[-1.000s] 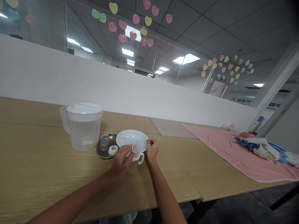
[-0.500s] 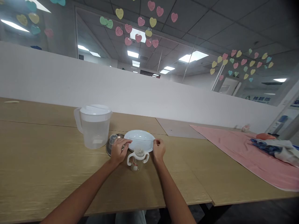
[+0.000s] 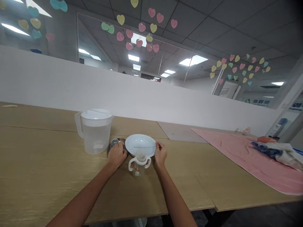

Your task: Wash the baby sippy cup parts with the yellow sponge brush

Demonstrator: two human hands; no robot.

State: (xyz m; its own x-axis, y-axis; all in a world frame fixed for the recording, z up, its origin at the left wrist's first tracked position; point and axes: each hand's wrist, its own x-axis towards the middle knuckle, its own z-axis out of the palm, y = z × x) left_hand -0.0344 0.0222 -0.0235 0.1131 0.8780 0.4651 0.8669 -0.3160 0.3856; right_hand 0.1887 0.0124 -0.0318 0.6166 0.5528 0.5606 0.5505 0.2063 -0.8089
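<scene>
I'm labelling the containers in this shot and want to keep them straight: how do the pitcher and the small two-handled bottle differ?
Size: the pitcher is much larger than the bottle.
Handles: the pitcher has one, on its left side in view; the bottle has two white ones, curving out on either side.
Place: the pitcher stands farther back and to the left; the bottle stands nearer, between the forearms.
Shared: both have see-through bodies.
</scene>
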